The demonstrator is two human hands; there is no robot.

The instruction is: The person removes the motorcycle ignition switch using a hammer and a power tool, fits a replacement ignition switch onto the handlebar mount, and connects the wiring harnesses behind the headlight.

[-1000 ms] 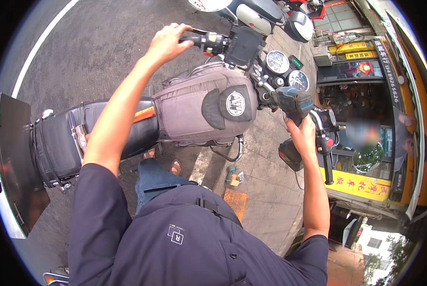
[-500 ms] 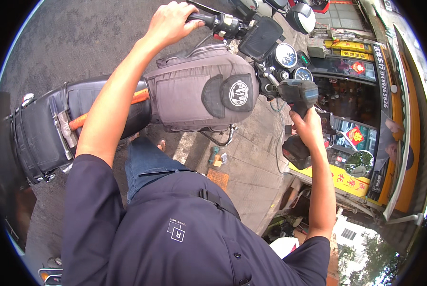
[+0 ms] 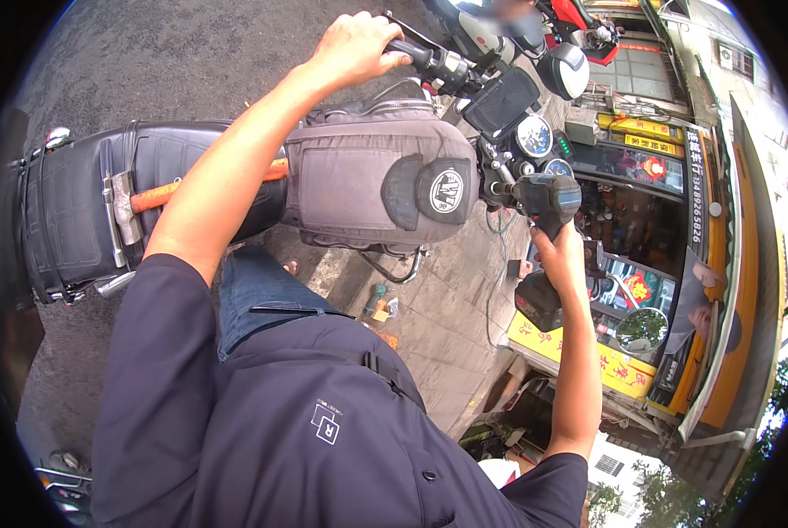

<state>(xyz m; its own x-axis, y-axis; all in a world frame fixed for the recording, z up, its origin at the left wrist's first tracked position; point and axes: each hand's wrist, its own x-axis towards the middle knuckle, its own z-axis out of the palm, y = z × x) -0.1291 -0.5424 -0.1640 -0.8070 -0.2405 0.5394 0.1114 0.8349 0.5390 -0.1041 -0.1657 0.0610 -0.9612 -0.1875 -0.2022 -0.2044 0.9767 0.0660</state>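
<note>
"One hammer [image 3: 127, 208] lies across the black seat [image 3: 64, 198]; what's in front of it?"

"The left forearm [image 3: 235, 150], crossing over its orange handle. Further right, the left hand's [image 3: 357, 48] fingers wrap the handlebar grip [image 3: 417, 54]."

"And the grey tank bag [image 3: 350, 176]?"

"Its flap lies down, contents hidden. Past its lower edge, a small tan box [image 3: 381, 311] sits on the pavement [image 3: 442, 339]."

"Where's the power tool [image 3: 548, 194]?"

"Near the round gauges [image 3: 533, 135], the right hand's [image 3: 560, 257] fingers clamped around its handle; whether its nose touches metal, I can't tell. Beyond stands a white top case [image 3: 565, 72], what's inside unseen, then a round mirror [image 3: 642, 331]."
</note>
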